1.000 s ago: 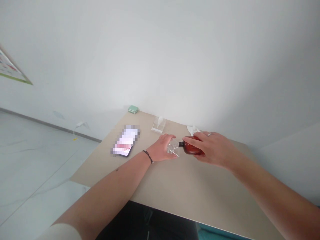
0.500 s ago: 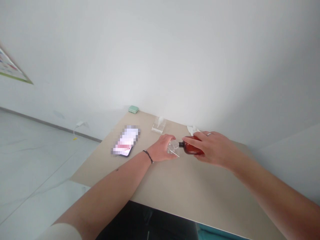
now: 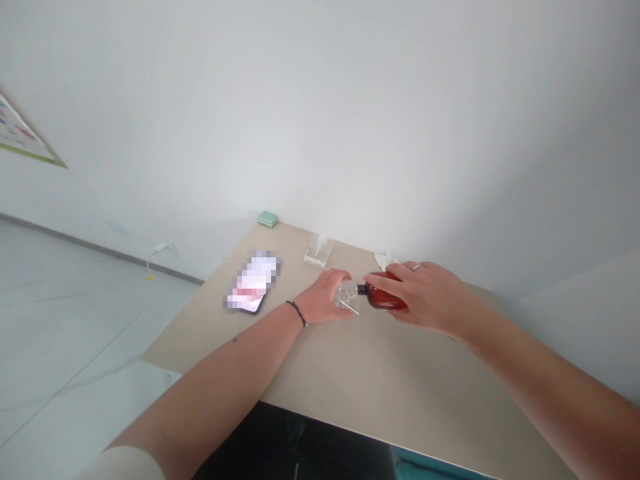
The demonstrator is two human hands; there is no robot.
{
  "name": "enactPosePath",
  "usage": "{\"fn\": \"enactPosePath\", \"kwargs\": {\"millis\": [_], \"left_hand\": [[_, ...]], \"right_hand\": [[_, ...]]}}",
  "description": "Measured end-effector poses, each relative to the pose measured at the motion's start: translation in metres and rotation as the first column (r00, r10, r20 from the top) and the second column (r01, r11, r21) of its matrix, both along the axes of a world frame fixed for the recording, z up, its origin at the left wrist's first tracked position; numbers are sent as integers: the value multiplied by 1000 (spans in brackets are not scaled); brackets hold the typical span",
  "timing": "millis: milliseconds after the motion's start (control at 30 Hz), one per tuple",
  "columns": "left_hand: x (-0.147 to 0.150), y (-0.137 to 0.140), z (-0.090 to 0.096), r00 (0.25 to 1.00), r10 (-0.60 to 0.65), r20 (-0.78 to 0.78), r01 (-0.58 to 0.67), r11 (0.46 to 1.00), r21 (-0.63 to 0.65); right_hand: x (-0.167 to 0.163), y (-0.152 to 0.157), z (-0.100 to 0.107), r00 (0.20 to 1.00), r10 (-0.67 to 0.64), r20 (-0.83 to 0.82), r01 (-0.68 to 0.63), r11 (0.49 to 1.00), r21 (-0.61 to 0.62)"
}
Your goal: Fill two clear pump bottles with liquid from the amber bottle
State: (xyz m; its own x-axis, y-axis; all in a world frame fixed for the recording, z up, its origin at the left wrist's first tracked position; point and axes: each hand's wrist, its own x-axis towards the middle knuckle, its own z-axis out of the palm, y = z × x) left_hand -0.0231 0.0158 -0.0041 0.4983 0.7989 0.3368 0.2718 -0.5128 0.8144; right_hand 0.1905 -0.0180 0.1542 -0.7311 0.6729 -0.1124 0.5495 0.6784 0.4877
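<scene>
I observe my left hand (image 3: pixel 323 297) wrapped around a small clear container (image 3: pixel 346 295), its fingers curled about the body so that the mouth faces the amber bottle (image 3: pixel 384 295). My right hand (image 3: pixel 425 293) lies over that amber bottle, fingers closed on its body, tipping it sideways so the dark neck meets the clear container's mouth; I judge the two are held mouth to mouth so liquid can pass between them. Whether any liquid is flowing, I cannot tell. The amber bottle's contents are hidden by its tint and my hand. Both sit low over the bench (image 3: pixel 350 380). Left of the amber bottle lies a phone (image 3: pixel 251 283); beyond it stand a clear plastic box (image 3: pixel 317 250) and a small green case (image 3: pixel 267 218), near the wall.
</scene>
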Motion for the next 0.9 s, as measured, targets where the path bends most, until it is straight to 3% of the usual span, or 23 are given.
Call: {"fn": "enactPosePath", "kwargs": {"millis": [900], "left_hand": [[-2, 2, 0, 1000, 0, 24, 1, 999, -34]], "right_hand": [[-12, 5, 9, 994, 86, 65, -89, 995, 48]]}}
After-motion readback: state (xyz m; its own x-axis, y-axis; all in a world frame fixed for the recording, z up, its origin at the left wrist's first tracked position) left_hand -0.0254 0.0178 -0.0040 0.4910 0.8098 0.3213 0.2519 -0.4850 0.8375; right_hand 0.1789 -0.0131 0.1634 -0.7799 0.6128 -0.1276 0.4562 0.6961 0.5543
